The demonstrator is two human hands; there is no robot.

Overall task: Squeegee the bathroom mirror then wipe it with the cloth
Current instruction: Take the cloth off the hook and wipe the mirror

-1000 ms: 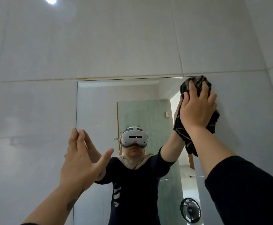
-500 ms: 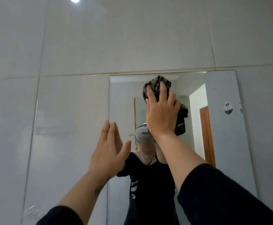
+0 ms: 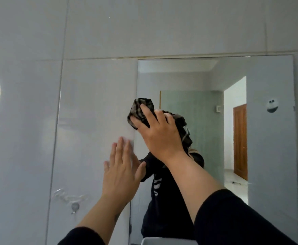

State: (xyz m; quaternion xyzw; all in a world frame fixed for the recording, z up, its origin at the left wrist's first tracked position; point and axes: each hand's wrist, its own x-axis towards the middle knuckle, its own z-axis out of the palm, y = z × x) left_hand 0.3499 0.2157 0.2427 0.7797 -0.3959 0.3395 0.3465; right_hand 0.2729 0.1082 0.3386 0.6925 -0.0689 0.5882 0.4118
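The frameless bathroom mirror hangs on the grey tiled wall and fills the right half of the view. My right hand presses a dark checked cloth flat against the glass near the mirror's left edge, about mid height. My left hand is raised beside it with fingers straight and together, its palm toward the wall at the mirror's left edge, holding nothing. No squeegee is in view. The glass reflects a person in a dark top, mostly hidden behind my arms.
Glossy grey wall tiles surround the mirror. A small metal hook with smeared residue sits on the tile at lower left. A white basin rim shows at the bottom edge. A round sticker is on the mirror's upper right.
My right hand has swept the cloth across the mirror from its top right corner to its left edge and lower. The view has shifted left, and my left hand stayed raised and flat.
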